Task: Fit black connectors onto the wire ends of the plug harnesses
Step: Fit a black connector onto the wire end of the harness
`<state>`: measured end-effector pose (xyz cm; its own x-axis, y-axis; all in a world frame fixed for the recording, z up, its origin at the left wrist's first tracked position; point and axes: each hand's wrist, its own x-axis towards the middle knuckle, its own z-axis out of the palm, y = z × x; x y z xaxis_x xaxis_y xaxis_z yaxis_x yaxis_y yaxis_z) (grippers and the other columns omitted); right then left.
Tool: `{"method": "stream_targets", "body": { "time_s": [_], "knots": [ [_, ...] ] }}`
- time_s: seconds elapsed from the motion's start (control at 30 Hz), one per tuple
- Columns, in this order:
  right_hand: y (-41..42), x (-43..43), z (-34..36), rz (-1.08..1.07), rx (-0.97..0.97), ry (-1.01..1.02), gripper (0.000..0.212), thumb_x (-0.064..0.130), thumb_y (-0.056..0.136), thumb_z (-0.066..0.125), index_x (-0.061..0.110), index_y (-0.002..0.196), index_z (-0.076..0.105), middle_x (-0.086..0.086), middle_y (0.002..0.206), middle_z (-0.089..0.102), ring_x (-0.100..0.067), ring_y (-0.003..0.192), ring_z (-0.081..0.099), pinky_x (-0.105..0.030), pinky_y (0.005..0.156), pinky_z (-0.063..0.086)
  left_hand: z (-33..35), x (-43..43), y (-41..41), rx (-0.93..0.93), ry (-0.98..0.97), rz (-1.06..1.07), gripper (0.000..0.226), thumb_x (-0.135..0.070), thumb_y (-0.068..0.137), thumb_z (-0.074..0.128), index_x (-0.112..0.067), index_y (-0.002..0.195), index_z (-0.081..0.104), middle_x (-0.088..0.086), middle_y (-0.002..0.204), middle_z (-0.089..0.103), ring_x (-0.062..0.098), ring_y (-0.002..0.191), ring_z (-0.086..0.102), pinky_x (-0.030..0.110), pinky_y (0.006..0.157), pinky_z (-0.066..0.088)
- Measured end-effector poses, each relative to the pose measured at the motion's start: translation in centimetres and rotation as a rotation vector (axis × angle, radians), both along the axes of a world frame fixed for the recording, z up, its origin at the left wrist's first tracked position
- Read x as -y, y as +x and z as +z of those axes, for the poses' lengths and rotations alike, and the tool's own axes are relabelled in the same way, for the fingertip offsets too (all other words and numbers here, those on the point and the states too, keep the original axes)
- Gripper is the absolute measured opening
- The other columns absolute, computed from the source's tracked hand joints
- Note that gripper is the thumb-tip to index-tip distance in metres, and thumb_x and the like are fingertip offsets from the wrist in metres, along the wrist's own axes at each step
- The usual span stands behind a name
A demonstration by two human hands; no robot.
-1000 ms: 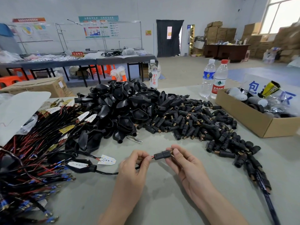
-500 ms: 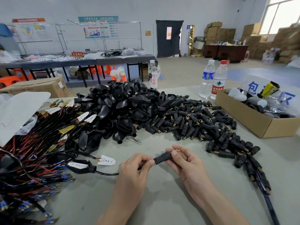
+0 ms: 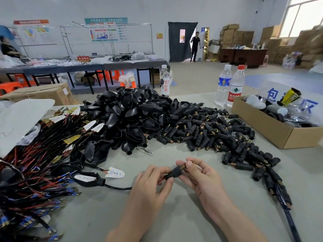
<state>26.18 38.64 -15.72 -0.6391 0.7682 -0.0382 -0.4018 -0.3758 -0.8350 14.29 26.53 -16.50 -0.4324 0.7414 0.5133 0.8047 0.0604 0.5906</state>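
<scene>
View from a head camera over a grey worktable [image 3: 174, 220]. Low in the centre, two bare hands hold one black connector [image 3: 175, 172] just above the table. The left hand [image 3: 150, 184], at seven o'clock from the connector, curls its fingers and pinches the connector's rear end, where a red wire [image 3: 161, 179] enters. The right hand [image 3: 204, 179], at four o'clock, pinches the brass tip between thumb and curled fingers. A black cable [image 3: 118, 188] runs from under the left hand towards nine o'clock, to a plug harness [image 3: 87, 179] lying on the table.

At nine o'clock lies a tangled heap of harnesses [image 3: 35, 165] with red and black wires. At twelve o'clock is a mound of black housings [image 3: 132, 117]. From one to three o'clock spreads a pile of loose connectors [image 3: 218, 135]. At two o'clock stands a cardboard box [image 3: 269, 130], with two water bottles [image 3: 229, 86] just beyond it.
</scene>
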Motion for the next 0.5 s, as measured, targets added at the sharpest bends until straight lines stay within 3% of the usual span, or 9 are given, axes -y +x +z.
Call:
{"method": "stream_targets", "body": {
  "time_s": [0.27, 0.5],
  "knots": [
    [0.8, -1.2, 0.3, -0.152, 0.004, 0.019, 0.017, 0.013, 0.091, 0.062, 0.008, 0.107, 0.064, -0.014, 0.102, 0.076, -0.02, 0.087, 0.074, -0.023, 0.069, 0.059, 0.4, 0.2, 0.3, -0.099, -0.015, 0.061, 0.03, -0.046, 0.093, 0.044, -0.029, 0.104, 0.066, -0.02, 0.091, 0.056, 0.005, 0.086, 0.056, 0.033, 0.08, 0.049],
    [0.8, -1.1, 0.5, -0.163, -0.006, 0.002, 0.021, 0.016, 0.092, 0.063, 0.01, 0.112, 0.063, -0.016, 0.104, 0.075, -0.021, 0.09, 0.074, -0.022, 0.071, 0.058, 0.3, 0.3, 0.2, -0.128, -0.08, 0.066, 0.042, -0.053, 0.097, 0.03, -0.028, 0.108, 0.062, -0.015, 0.094, 0.053, 0.011, 0.072, 0.054, 0.04, 0.065, 0.05]
  ]
}}
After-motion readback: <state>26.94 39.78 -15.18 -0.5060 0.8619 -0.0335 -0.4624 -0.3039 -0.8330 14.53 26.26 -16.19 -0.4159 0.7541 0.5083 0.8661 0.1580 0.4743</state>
